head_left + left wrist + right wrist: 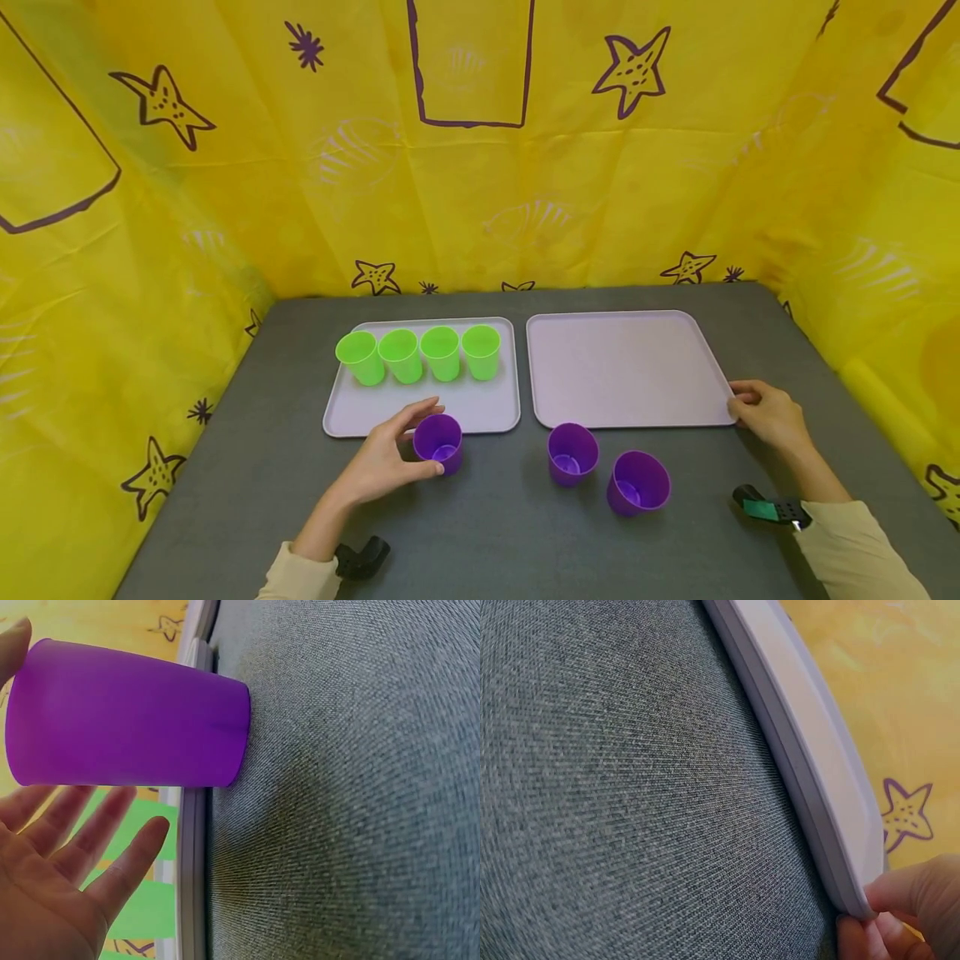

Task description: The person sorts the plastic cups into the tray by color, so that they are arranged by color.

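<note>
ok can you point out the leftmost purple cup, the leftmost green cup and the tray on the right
Leftmost purple cup (131, 716): left wrist view, outer side wall.
Leftmost green cup (367, 367): head view, outer front wall.
Right tray (630, 371): head view, flat inner base.

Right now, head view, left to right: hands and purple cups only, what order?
Left hand → left purple cup → middle purple cup → right purple cup → right hand.
</note>
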Tool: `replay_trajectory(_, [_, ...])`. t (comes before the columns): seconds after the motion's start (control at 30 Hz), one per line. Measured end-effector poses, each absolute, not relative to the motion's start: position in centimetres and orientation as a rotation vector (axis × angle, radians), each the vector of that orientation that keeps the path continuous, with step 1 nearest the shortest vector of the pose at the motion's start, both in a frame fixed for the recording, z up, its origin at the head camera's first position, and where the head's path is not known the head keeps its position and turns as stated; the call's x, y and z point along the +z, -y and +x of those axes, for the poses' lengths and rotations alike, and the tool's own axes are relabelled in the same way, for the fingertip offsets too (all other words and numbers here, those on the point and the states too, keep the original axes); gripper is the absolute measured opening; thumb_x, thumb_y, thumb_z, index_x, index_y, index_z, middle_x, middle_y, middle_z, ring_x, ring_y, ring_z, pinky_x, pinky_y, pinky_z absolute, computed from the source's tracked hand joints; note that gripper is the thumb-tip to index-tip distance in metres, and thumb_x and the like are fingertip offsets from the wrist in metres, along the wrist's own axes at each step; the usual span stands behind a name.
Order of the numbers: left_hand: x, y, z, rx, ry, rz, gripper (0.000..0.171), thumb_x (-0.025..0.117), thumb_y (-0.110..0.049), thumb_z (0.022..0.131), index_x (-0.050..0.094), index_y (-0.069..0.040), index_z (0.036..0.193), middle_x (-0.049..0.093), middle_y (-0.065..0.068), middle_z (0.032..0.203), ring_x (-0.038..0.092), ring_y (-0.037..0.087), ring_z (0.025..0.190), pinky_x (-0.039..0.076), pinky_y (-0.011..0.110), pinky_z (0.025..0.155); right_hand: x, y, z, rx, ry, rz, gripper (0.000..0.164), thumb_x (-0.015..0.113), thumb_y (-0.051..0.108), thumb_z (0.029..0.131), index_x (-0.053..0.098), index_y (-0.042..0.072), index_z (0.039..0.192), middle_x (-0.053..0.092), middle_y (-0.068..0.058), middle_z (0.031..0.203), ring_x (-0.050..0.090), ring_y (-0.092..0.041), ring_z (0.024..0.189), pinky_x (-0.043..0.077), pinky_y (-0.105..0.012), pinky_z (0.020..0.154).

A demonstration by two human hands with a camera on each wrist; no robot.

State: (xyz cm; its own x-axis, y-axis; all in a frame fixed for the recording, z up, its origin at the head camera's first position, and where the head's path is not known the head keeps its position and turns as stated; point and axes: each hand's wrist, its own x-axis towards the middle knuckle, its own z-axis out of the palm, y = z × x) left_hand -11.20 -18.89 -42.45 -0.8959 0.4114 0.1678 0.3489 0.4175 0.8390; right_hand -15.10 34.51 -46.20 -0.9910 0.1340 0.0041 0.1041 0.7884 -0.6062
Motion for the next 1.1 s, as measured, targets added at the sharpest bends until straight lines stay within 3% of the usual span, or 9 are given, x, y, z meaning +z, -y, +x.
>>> replay_trajectory(0.13, [-44.3,19.4,-11.9,1.523,-2.578,0.679,0.077,0.082,-0.023,0.066,0.046,-0.013,0.133,0.057,0.003,0.126,0.054,0.017,0.114,0.049,0.035,0.093,-46.2,-34.4,-15.1,0.982,2.932,-0.200,0.038,0.052,0.016,0.083,0.057,-0.007,0.112,0.066,-0.020,0.087,0.057,-0.005,0.054,0.045,-0.021,0.050])
replay_trajectory(0.43, [-44.2,19.2,-11.7,1.544,-2.540,0.580,0.071,0.082,-0.026,0.065,0.052,-0.009,0.127,0.061,0.003,0.116,0.063,0.025,0.093,0.055,0.032,0.080,-46.2,-34.5,-15.1,0.971,2.936,-0.194,0.038,0.053,0.016,0.083,0.057,-0.008,0.112,0.066,-0.020,0.087,0.057,-0.006,0.055,0.044,-0.021,0.050])
replay_trajectory(0.9, [-42.9,18.2,-12.2,1.551,-2.536,0.606,0.063,0.083,-0.026,0.064,0.057,-0.019,0.121,0.062,0.001,0.115,0.064,0.022,0.091,0.055,0.037,0.080,-46.3,-34.7,-15.1,0.987,2.932,-0.176,0.038,0.052,0.015,0.082,0.056,-0.008,0.112,0.066,-0.020,0.087,0.057,-0.006,0.054,0.045,-0.020,0.050])
replay_trajectory(1.1, [-41.9,16.9,-13.0,1.534,-2.526,0.579,0.063,0.083,-0.026,0.065,0.056,-0.022,0.122,0.063,0.001,0.113,0.066,0.022,0.088,0.057,0.032,0.076,-46.2,-34.6,-15.2,0.983,2.928,-0.180,0.038,0.052,0.015,0.082,0.057,-0.008,0.112,0.066,-0.020,0.086,0.058,-0.007,0.054,0.045,-0.020,0.049])
